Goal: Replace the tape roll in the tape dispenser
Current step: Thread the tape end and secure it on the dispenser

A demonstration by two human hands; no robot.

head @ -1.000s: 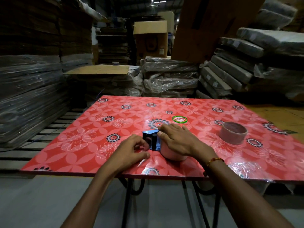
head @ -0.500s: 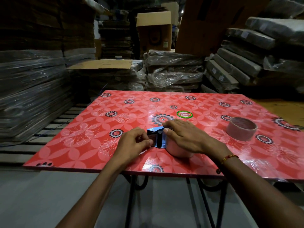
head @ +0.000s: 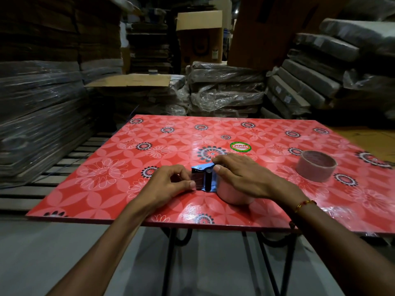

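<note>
A blue tape dispenser [head: 205,178] lies on the red flowered table [head: 111,174] near its front edge, with a pale tape roll [head: 233,194] mounted in it. My right hand [head: 245,176] lies over the roll and the dispenser's back, fingers curled on them. My left hand [head: 171,184] pinches the free tape end [head: 195,181] at the dispenser's front, by the black roller. A second, empty-looking brown tape core [head: 316,165] stands apart at the right of the table.
A green round sticker [head: 240,146] marks the table's middle. Plastic-wrapped bundles [head: 224,88] and cardboard boxes [head: 198,37] stack behind and at both sides. A wooden pallet [head: 64,165] lies to the left. The table stands on black metal legs [head: 171,253].
My left hand has come closer to the dispenser's front and now pinches at the tape end. The right hand stays on the roll. The camera has tilted a little.
</note>
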